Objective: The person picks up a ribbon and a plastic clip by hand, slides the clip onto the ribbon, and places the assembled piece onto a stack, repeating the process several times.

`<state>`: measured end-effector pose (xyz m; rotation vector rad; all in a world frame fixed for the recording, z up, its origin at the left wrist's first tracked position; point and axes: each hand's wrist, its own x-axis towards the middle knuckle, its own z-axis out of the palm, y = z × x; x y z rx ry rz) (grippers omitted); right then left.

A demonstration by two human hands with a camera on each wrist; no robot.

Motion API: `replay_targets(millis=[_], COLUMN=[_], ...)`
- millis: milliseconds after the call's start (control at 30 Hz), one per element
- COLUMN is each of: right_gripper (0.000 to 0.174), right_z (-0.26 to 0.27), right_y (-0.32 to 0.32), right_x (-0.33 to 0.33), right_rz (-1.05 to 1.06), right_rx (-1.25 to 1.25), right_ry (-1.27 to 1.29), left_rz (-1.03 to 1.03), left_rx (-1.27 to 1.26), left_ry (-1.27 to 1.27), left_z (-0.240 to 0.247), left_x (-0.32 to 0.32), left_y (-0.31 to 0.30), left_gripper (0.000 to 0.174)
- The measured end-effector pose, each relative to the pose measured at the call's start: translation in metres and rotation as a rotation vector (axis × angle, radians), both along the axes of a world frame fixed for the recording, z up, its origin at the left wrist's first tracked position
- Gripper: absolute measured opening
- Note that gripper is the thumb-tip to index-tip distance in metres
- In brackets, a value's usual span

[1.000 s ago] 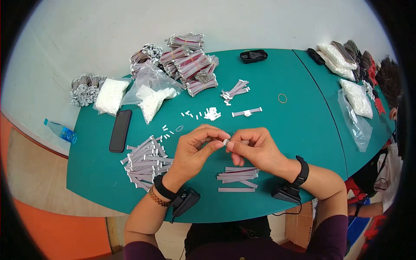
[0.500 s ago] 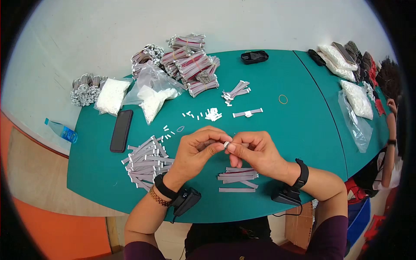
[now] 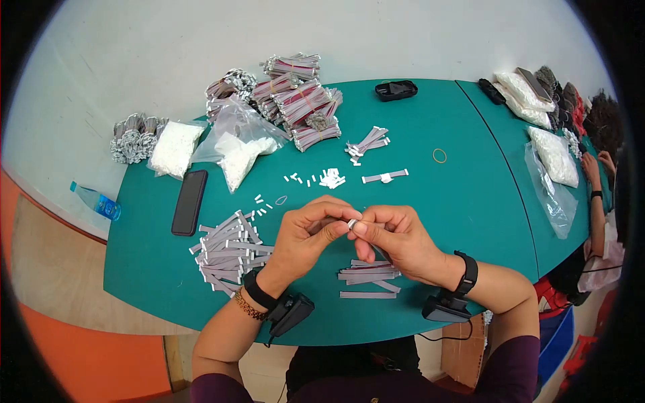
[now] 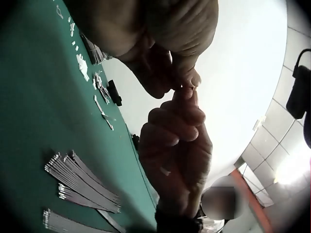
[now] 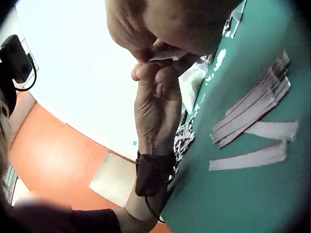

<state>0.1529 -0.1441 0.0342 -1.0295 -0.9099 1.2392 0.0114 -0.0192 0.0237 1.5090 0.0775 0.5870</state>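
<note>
Above the middle of the table, both hands meet fingertip to fingertip at a small white connector. My left hand pinches it between thumb and index finger. From the other side my right hand pinches the grey ribbon cable at that same connector, with most of the cable hidden by the fingers. Below the right hand lie several flat grey ribbon cables. A heap of ribbon cables with white ends lies beside the left wrist.
Loose white connectors lie beyond the hands, near a single ribbon cable and a small cable pile. Farther back are bundled cables and bags of white parts. A phone lies at left. Another person's arm reaches in at right.
The fingertips stay together on the connector, which has turned slightly between them. At the far right, another person's arm has moved onto the table.
</note>
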Motion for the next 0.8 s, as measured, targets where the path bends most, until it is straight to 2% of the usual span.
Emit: replay_targets(millis=[200,400,700,800], right_gripper=[0.02,0.018,0.019,0.019], right_z=[0.005,0.004,-0.003,-0.004], right_y=[0.002,0.005,0.007,0.006], right_x=[0.002,0.007,0.007,0.007], right_rz=[0.014,0.003,-0.011,-0.028], right_rx=[0.02,-0.038,-0.065,-0.055], right_ry=[-0.047,-0.114,-0.245,-0.288], left_rz=[-0.034,0.013,0.06,0.092], left_rx=[-0.089,-0.183,-0.061,-0.088], left_ry=[-0.025,0.083,0.22,0.188], left_z=[-0.005,-0.001,-0.009,-0.009], left_x=[0.001,0.003,0.002,0.004], left_y=[0.005,0.002,0.006,0.0], left_gripper=[0.017,0.02,0.016,0.014])
